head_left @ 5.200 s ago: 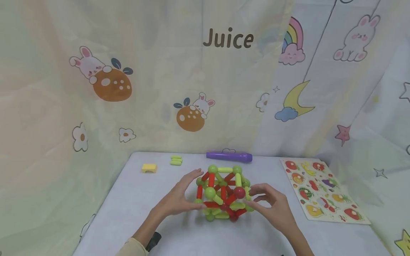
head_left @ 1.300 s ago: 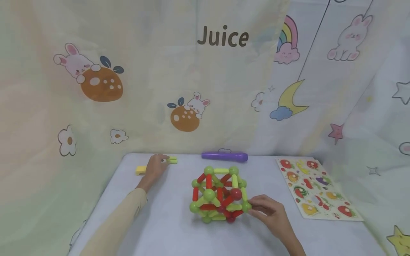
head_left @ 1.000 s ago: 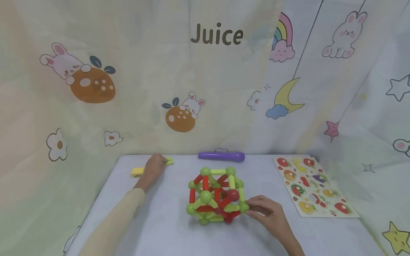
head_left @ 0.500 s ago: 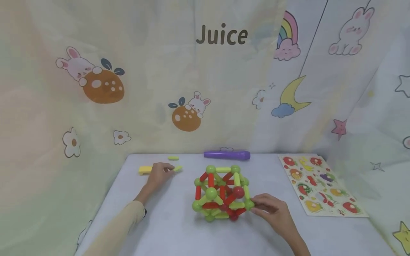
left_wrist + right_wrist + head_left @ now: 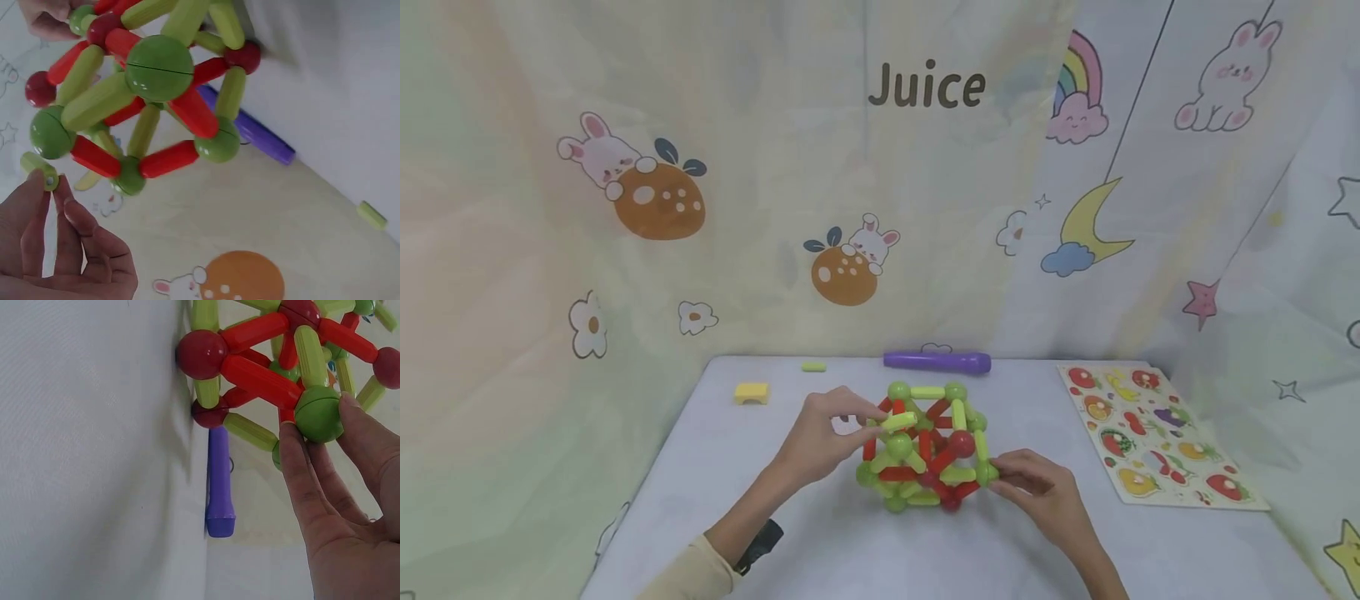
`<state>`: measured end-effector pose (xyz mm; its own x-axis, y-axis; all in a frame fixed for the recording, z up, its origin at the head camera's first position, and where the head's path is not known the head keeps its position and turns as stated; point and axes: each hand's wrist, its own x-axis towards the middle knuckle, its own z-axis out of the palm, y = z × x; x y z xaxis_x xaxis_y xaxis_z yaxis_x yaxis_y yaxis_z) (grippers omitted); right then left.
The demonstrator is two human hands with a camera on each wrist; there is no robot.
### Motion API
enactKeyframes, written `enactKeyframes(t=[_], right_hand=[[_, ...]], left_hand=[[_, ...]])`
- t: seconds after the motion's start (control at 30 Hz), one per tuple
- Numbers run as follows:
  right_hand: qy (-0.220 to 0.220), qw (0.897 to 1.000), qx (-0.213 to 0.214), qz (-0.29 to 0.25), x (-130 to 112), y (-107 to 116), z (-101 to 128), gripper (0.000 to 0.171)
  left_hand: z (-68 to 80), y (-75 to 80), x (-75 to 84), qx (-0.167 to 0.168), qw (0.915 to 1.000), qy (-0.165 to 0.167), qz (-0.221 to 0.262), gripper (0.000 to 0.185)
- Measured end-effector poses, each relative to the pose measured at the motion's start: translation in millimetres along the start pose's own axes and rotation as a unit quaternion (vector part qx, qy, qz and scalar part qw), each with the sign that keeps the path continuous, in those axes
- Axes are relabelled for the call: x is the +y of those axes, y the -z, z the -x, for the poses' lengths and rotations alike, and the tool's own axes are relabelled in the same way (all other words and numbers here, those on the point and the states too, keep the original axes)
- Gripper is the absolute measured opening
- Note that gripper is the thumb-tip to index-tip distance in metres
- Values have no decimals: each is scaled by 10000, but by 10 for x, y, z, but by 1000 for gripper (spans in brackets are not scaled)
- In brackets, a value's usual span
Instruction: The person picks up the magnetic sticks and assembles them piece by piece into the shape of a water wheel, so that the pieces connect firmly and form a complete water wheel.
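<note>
A cage-like structure (image 5: 925,446) of red and light green sticks joined by green and red balls stands mid-table. My left hand (image 5: 868,419) pinches a loose light green stick (image 5: 898,422) and holds it against the structure's upper left side. In the left wrist view the same stick (image 5: 39,170) sits between my thumb and fingertips, just below the structure (image 5: 144,94). My right hand (image 5: 1000,477) grips the green ball (image 5: 987,473) at the structure's lower right corner. The right wrist view shows my fingers (image 5: 300,462) curled round that ball (image 5: 319,412).
A yellow arch block (image 5: 751,392) and one loose green stick (image 5: 813,367) lie at the back left. A purple marker (image 5: 937,362) lies along the far edge. A fruit puzzle board (image 5: 1157,433) is at the right. Printed curtains hang close behind.
My left hand took a green stick from the back left and carried it right to the structure. One stick stays behind. My right hand kept its grip on the corner ball.
</note>
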<state>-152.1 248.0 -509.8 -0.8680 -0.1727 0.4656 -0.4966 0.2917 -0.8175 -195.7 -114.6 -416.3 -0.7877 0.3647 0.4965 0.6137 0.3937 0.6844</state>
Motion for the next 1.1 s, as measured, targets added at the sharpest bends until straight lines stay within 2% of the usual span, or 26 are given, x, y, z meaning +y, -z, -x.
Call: enactKeyframes(t=[0.17,0.27,0.37,0.53,0.7,1.1], right_hand=[[-20,10000,-14,-61,16,5,12,34],[7,10000,-23,-67,23,13,17,34],[3,10000,-35,-69,33,13,17,34],[1,9999,-56,-118,36,15,16,34],[15,9999,-98,-128,27,12,6,32],[-83,9999,-93,-57,22,10,-4,30]], left_hand=[[-71,-169,187,-154,9991,-404,-31,18],[-101,-225,270,-253,9975,-587,-300,17],[-115,-273,341,-355,9934,-823,-720,17],[-131,-353,441,-374,9802,-1165,-1556,14],[-128,-395,508,-366,9740,-1069,-1965,13],[-121,-415,490,-310,9736,-920,-2065,13]])
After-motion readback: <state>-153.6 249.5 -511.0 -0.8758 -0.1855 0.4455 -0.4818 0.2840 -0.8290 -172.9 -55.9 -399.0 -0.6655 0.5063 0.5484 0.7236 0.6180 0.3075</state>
